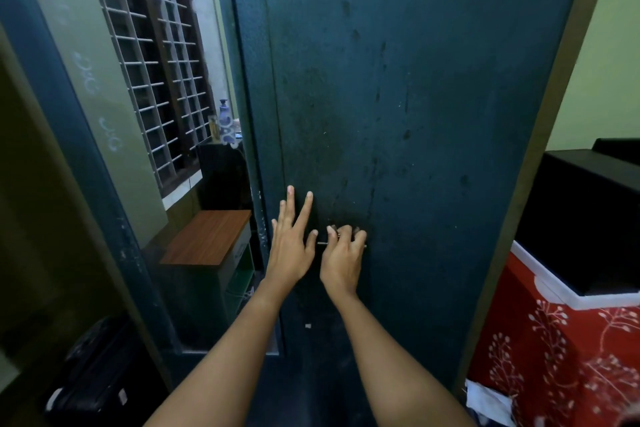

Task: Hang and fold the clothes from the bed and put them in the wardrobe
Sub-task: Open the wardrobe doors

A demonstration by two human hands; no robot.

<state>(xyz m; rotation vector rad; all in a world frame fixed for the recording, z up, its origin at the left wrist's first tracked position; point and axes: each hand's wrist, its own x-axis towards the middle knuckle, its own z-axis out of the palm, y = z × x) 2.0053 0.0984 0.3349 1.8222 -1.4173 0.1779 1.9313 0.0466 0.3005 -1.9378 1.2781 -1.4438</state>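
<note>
I stand close up to the wardrobe, whose dark blue-green door fills the middle of my view from top to bottom, its paint scuffed and blotched. My left hand lies flat against the door near its left edge, fingers straight and spread, holding nothing. My right hand is just beside it, almost touching its thumb, with the fingers curled down over a thin metal handle that sticks out level from the door; a short end of the handle shows between my two hands, and a ring glints on one finger. Both bare forearms reach up from the bottom of the view. To the left of the door stands a tall panel with a dark frame and pale etched patterns, and next to it I see a window with a white grille, though I cannot tell whether that is the window itself or its reflection. Below the window a blue and white bottle stands on a dark surface, and lower down is a small cabinet with a wood-grain top. A black case lies at the lower left. On the right, past the wardrobe's edge, a black box sits on a red cloth with white sprigs, against a green wall.
</note>
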